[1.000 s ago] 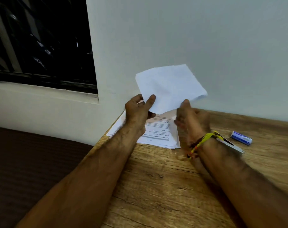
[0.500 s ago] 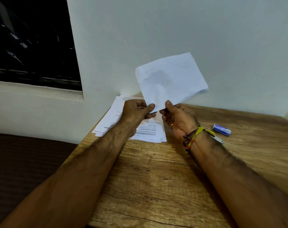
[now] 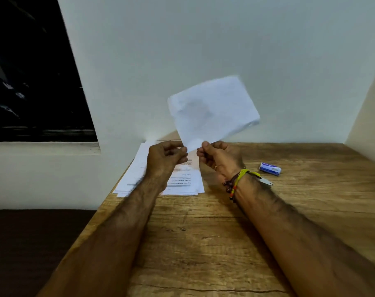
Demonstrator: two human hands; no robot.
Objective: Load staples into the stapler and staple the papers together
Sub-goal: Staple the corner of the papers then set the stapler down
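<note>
I hold a white sheet of paper upright above the table, its blank back toward me. My left hand pinches its lower corner from the left, and my right hand pinches the same corner from the right. Below my hands lies a stack of printed papers at the table's far left. A stapler lies behind my right wrist, mostly hidden by it. A small blue and white staple box rests on the table to the right.
The wooden table stands against a white wall, with another wall at the far right. A dark window is at the left. The table's left edge runs diagonally beside my left forearm.
My right hand turned palm-up and took the sheet's lower corner beside my left hand. The sheet tilted more upright and its corner slid down between both hands' fingertips.
</note>
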